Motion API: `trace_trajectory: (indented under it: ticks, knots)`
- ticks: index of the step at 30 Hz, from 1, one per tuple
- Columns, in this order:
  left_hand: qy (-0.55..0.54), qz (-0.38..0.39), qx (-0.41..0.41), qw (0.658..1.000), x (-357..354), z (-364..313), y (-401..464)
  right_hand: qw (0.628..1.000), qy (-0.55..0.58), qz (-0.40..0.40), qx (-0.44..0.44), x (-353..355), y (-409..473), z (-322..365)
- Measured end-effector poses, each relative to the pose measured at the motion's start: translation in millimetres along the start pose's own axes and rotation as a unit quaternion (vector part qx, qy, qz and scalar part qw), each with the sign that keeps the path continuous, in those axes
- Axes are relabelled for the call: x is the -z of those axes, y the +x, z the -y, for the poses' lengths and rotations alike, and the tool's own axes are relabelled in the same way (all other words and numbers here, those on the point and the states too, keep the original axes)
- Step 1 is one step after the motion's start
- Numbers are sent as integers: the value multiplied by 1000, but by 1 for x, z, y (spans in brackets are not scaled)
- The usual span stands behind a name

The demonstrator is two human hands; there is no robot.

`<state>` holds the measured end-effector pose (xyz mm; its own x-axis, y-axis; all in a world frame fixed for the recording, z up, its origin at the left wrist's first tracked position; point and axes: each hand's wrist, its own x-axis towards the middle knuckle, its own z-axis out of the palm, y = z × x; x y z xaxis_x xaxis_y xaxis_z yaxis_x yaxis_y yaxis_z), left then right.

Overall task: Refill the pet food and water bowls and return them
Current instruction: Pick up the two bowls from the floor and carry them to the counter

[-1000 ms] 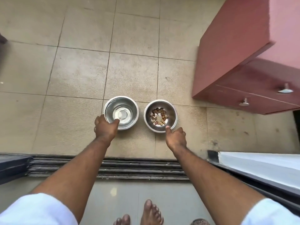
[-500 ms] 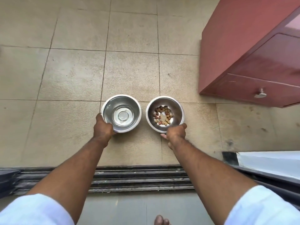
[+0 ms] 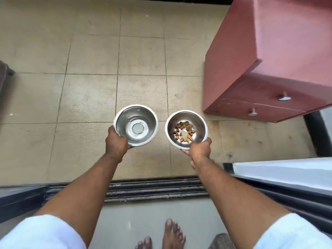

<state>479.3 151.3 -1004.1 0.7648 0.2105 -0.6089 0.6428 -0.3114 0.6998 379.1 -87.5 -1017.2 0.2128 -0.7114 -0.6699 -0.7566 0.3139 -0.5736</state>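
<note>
Bowls — two steel ones — are each held in one hand above the tiled floor (image 3: 89, 97), side by side and apart. The water bowl (image 3: 136, 125), on the left, shows only a shallow layer at its bottom, if any; whether it holds water cannot be told for certain. The food bowl (image 3: 186, 130), on the right, holds a small ring of kibble (image 3: 184, 134) and is far from full.

Task status, as a judgement: neither bowl is refilled. Pick-up appears done; carrying to the supplies, filling both bowls and setting them back on the floor remain.

Hand pose:
- Left hand (image 3: 116, 143) is closed on the near-left rim of the water bowl, thumb over the rim and fingers beneath, arm extended forward.
- Right hand (image 3: 199, 147) is closed on the near rim of the food bowl — thumb on the right edge, fingers under the base, arm extended forward.

Both bowls sit level. A red cabinet (image 3: 269, 65) stands far right; a door track (image 3: 154, 189) crosses the near floor, with bare feet (image 3: 172, 234) behind it.
</note>
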Motion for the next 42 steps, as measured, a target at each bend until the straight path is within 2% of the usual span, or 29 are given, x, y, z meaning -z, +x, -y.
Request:
trace_trajectory:
  ticks: [3, 12, 15, 19, 24, 29, 38, 42]
  knots:
    - [-4, 6, 8, 1000, 17, -44, -51, 1000, 4, -7, 4, 39, -46, 28]
    - [-21, 42, -37, 998, 127, -252, -236, 999, -14, -26, 34, 185, -243, 167]
    - [-25, 44, -50, 997, 164, -297, -289, 999, -6, -21, 47, 229, -311, 194]
    - [-36, 54, -61, 996, 209, -337, -355, 996, 60, -34, 50, 282, -392, 206]
    - [-40, 112, -88, 989, 242, -354, -425, 984, 156, -69, 48, 335, -472, 191]
    - [1, 189, -137, 972, 259, -360, -479, 951, 273, -138, 43, 385, -545, 159]
    - [80, 341, -199, 915, 242, -342, -594, 907, 353, -227, 33, 467, -627, 79]
    - [118, 397, -218, 883, 214, -330, -644, 868, 395, -299, 19, 514, -651, 38]
